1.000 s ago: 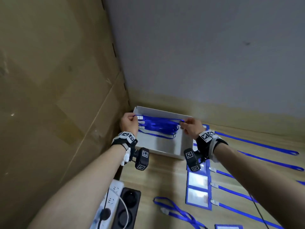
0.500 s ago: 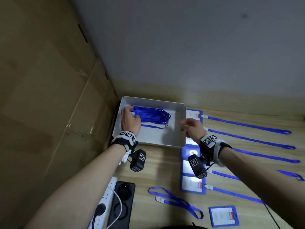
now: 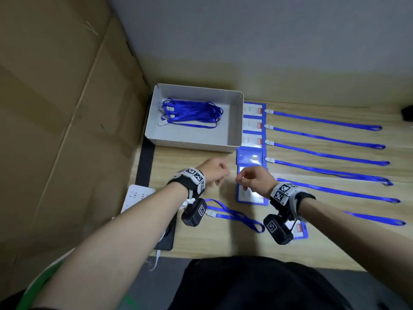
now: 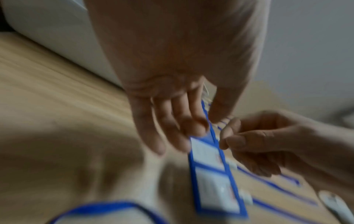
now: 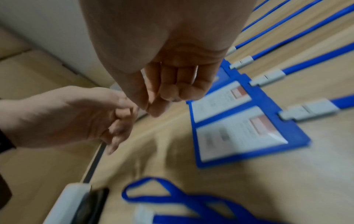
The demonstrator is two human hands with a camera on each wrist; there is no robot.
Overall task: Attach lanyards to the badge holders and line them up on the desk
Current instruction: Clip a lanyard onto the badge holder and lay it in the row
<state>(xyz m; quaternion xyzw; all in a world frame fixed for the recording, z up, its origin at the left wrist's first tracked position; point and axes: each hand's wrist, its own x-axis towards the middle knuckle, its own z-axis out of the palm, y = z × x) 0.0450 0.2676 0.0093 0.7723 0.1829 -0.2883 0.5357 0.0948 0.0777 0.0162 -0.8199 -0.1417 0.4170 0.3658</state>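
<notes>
Both hands hover over the wooden desk in front of the white box (image 3: 196, 145), which holds a bundle of blue lanyards (image 3: 192, 114). My left hand (image 3: 221, 179) hangs with loosely bent fingers (image 4: 184, 127) and holds nothing. My right hand (image 3: 242, 181) is curled, thumb against index finger (image 5: 157, 106), also with nothing in it. A loose blue lanyard (image 3: 234, 214) lies on the desk just below the hands. A column of blue badge holders (image 3: 253, 128) with lanyards attached lies to the right. One separate holder (image 3: 300, 230) is partly hidden by my right wrist camera.
Cardboard sheets (image 3: 67, 108) wall off the left side. A white power strip (image 3: 136, 196) and a black device (image 3: 166, 238) sit at the desk's left front. The attached lanyards (image 3: 324, 139) stretch across the desk's right half. A grey wall rises behind.
Both hands have let go of the lanyard bundle and pulled back out of the box toward me. The bundle stays in the box. The head view has tilted down.
</notes>
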